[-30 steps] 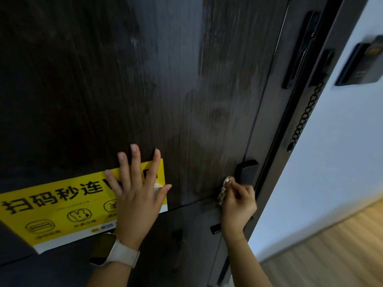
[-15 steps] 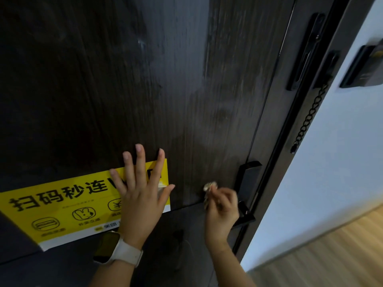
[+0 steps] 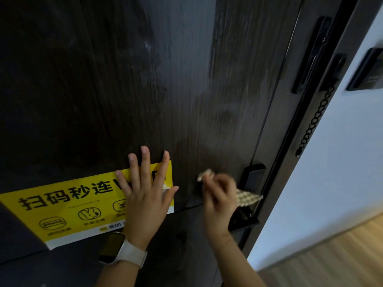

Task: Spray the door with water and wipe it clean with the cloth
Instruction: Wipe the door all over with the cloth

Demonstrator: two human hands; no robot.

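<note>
A dark wood-grain door (image 3: 145,90) fills most of the view, with pale wipe streaks on its right half. My left hand (image 3: 145,195) lies flat with spread fingers on the door, partly over a yellow sticker (image 3: 68,206). My right hand (image 3: 219,199) grips a small beige checked cloth (image 3: 247,198) against the door, just left of the black door handle (image 3: 252,177). A corner of the cloth sticks up above my fingers. No spray bottle is in view.
A black lock plate (image 3: 313,52) and a hanging door chain (image 3: 313,121) sit on the door's right edge. A white wall (image 3: 342,162) with a dark panel (image 3: 369,69) stands to the right. Light wooden floor (image 3: 331,255) shows at the lower right.
My right hand moved the cloth leftward away from the handle, then stayed near the middle seam with the cloth trailing right. My left hand stayed flat on the sticker.
</note>
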